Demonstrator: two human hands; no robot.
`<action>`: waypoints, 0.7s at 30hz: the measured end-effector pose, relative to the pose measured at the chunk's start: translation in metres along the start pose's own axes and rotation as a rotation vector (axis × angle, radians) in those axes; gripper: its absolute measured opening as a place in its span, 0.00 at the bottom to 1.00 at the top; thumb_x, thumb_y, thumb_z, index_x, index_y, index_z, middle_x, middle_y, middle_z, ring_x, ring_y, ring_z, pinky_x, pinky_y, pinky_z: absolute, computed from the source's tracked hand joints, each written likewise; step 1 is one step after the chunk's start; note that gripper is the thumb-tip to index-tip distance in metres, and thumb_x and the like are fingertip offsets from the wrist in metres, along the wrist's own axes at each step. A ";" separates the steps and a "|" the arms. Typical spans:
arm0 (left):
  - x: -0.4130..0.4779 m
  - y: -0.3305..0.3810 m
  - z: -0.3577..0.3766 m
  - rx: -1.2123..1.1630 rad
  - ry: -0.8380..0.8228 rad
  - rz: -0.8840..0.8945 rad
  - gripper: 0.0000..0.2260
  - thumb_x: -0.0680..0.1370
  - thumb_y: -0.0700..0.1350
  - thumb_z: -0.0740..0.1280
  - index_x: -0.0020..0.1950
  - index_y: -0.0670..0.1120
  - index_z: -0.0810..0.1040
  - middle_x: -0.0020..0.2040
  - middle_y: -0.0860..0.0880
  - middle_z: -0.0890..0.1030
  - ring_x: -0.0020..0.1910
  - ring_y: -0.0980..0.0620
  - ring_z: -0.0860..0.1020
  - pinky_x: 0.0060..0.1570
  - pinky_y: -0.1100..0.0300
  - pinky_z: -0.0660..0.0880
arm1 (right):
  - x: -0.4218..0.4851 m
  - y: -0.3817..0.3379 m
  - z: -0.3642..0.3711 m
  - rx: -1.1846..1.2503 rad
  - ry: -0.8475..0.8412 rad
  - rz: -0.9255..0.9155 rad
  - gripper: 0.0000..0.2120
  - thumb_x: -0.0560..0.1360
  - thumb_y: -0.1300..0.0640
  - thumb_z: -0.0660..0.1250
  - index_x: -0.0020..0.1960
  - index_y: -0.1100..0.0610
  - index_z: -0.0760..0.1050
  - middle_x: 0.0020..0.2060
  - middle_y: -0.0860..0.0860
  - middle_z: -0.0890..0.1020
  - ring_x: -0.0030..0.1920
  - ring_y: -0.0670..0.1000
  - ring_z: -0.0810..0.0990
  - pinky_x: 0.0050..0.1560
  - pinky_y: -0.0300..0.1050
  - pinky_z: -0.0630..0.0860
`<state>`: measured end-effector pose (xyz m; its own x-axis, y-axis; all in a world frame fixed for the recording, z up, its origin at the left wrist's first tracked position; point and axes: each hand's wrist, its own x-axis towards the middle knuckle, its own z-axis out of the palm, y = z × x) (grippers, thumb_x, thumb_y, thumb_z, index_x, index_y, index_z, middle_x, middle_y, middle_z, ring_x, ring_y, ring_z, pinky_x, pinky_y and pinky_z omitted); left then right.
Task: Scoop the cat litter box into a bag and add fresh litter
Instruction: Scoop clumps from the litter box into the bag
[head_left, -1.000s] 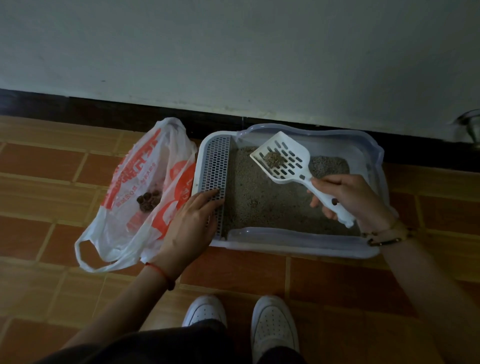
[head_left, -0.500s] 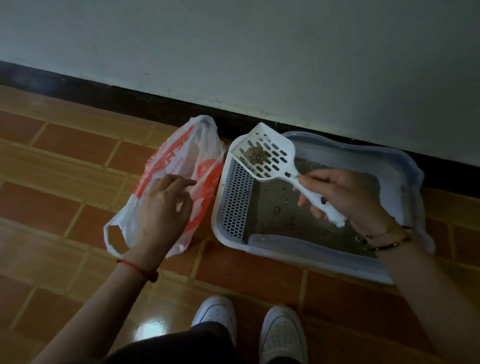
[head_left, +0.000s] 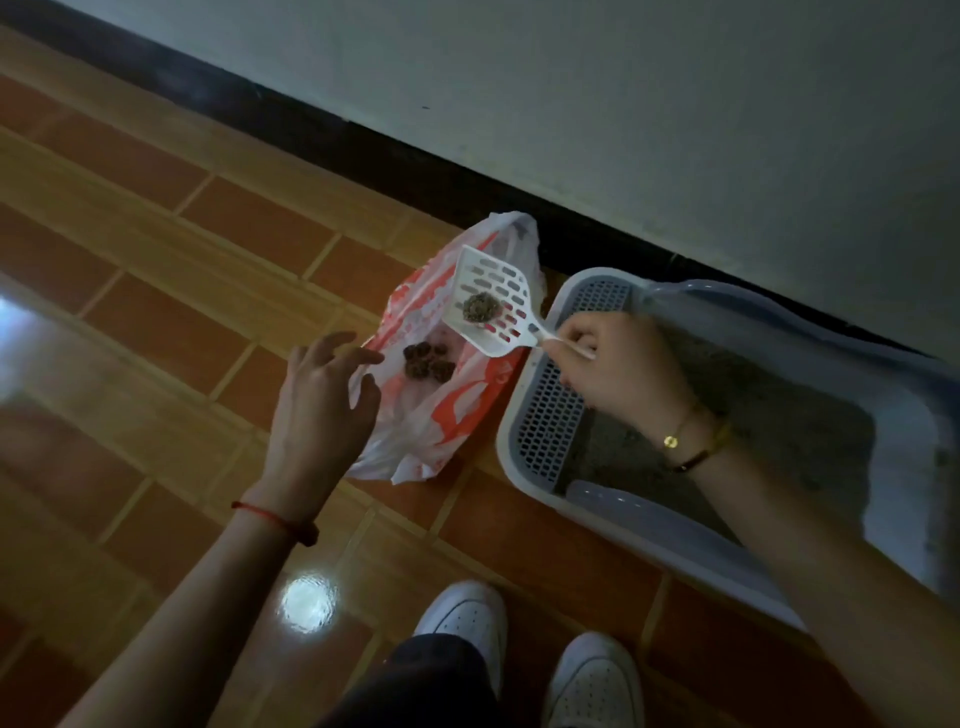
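Observation:
A white slotted scoop (head_left: 491, 304) carrying a grey clump (head_left: 479, 306) hangs over the open white-and-red plastic bag (head_left: 457, 410). My right hand (head_left: 615, 364) grips the scoop's handle. Dark clumps (head_left: 427, 361) lie inside the bag. My left hand (head_left: 317, 410) is at the bag's left edge, fingers spread; whether it touches the plastic is unclear. The pale litter box (head_left: 524, 467) with a perforated side panel stands to the right against the wall, with grey litter (head_left: 779, 431) in it.
Red and tan floor tiles (head_left: 156, 364) stretch to the left. A dark skirting (head_left: 363, 145) runs under the white wall behind the bag and box. My white shoes (head_left: 467, 618) stand near the box's front edge.
My right hand carried the loaded scoop leftward from above the box to over the bag. My left hand left the box's perforated panel and went to the bag. The view swung left.

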<state>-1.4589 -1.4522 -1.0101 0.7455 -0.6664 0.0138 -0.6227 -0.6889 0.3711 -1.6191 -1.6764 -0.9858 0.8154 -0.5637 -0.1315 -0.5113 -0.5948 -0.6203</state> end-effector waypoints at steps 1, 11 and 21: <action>-0.001 0.000 0.001 0.007 0.000 -0.003 0.12 0.77 0.38 0.66 0.59 0.45 0.81 0.64 0.44 0.78 0.61 0.41 0.72 0.54 0.53 0.70 | 0.003 -0.003 0.003 -0.085 0.014 -0.040 0.11 0.78 0.47 0.63 0.43 0.53 0.76 0.32 0.47 0.80 0.31 0.42 0.78 0.27 0.35 0.74; 0.002 0.006 0.004 0.028 -0.010 -0.030 0.15 0.79 0.41 0.65 0.65 0.43 0.77 0.62 0.46 0.79 0.61 0.45 0.72 0.57 0.55 0.70 | 0.002 -0.011 0.022 -0.617 0.140 -0.331 0.10 0.79 0.50 0.62 0.55 0.56 0.75 0.39 0.53 0.81 0.34 0.51 0.79 0.30 0.40 0.66; 0.002 0.012 0.007 0.037 -0.029 -0.004 0.16 0.79 0.42 0.64 0.66 0.42 0.77 0.63 0.45 0.79 0.62 0.45 0.72 0.59 0.54 0.70 | -0.007 -0.003 0.021 -0.599 0.265 -0.405 0.12 0.78 0.52 0.62 0.56 0.58 0.78 0.39 0.54 0.81 0.33 0.51 0.79 0.30 0.41 0.73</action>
<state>-1.4660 -1.4636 -1.0121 0.7411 -0.6712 -0.0151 -0.6284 -0.7014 0.3365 -1.6175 -1.6582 -0.9990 0.9165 -0.3096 0.2532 -0.3083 -0.9502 -0.0457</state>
